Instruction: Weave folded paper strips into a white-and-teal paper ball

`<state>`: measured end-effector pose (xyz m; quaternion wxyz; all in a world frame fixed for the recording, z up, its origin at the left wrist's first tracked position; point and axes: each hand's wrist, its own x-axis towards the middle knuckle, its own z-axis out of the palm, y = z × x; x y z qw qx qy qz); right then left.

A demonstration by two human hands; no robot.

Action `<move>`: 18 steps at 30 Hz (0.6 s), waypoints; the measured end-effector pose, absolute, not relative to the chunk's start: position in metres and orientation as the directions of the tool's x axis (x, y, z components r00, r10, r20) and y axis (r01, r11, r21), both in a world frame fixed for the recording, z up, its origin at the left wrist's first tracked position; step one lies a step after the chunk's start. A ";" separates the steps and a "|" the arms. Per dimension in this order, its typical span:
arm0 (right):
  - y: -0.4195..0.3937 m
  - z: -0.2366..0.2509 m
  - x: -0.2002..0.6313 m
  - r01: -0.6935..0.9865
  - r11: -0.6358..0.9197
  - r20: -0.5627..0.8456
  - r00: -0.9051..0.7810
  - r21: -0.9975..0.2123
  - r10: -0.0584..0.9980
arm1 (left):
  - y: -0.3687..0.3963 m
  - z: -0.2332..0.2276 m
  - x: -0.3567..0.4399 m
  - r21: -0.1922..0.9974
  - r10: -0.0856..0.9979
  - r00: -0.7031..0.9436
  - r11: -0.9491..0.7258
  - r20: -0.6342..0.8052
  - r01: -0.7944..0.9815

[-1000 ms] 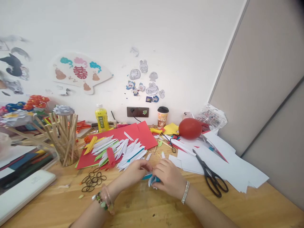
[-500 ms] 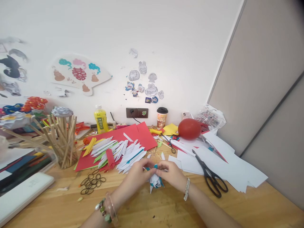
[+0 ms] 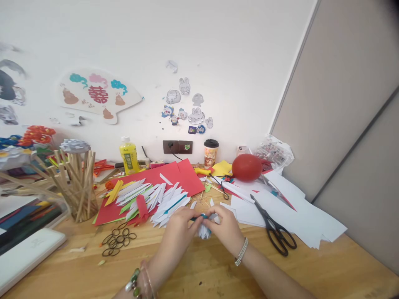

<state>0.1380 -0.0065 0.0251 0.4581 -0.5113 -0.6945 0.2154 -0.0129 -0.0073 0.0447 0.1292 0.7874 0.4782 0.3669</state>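
Folded paper bundle [image 3: 205, 227], white with teal edges, sits pinched between the fingers of the left hand [image 3: 177, 236] and the right hand [image 3: 227, 229], low over the tabletop [image 3: 193, 274] just this side of the loose folded strips [image 3: 156, 199]. By the look of it the folds are being gathered and squeezed into one cluster, which calls for a steady pinch so nothing springs open. Both forearms angle inward, wrists low, fingers curled shut on the bundle, with scissors [image 3: 274, 232] to the right of the right-hand fingers.
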 end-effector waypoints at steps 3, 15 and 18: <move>-0.007 0.024 0.136 0.516 0.403 0.441 -0.053 -0.756 0.896 | -0.006 0.041 -0.014 0.406 0.769 0.345 -0.596 0.539 0.693; -0.001 0.023 0.143 0.126 0.179 0.141 -0.264 -0.976 0.954 | 0.010 0.041 -0.028 0.746 0.838 0.505 -0.468 0.205 0.473; 0.004 0.017 0.145 0.083 0.088 0.056 -0.331 -0.993 0.942 | 0.018 0.029 -0.030 0.848 0.838 0.542 -0.335 0.068 0.412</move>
